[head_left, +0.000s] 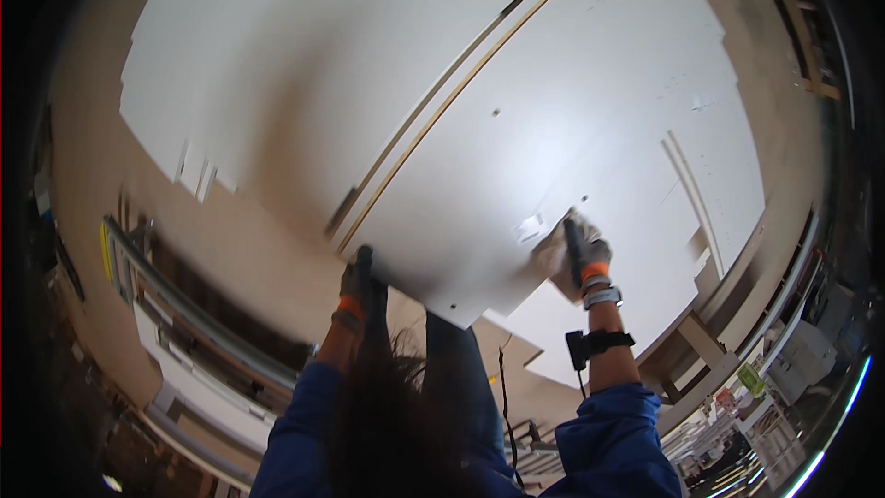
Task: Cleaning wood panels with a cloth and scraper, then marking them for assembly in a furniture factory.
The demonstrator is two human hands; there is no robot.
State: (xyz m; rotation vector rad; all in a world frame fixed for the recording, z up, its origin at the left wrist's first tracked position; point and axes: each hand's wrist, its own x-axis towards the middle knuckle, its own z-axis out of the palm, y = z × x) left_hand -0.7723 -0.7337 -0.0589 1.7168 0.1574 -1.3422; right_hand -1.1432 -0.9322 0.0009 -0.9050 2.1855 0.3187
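Note:
A large white panel [442,212] with a raw wood-coloured long edge lies in front of me; small dark holes and a white label show on its face. At its near left corner is my left hand [354,278], gloved with an orange cuff and closed on the edge; its fingers are mostly hidden. My right hand [579,256], gloved likewise, is closed at the panel's near right edge, beside the label [530,229]. A black piece lies along the back of each hand. A black strapped device [597,343] sits on my right forearm.
Another broad white sheet [212,55] lies beyond the panel's long edge. White strips [693,194] lie at the right and small white pieces [195,171] at the left. A metal rail [198,309] runs along the lower left. Wooden framing [691,355] stands at the lower right.

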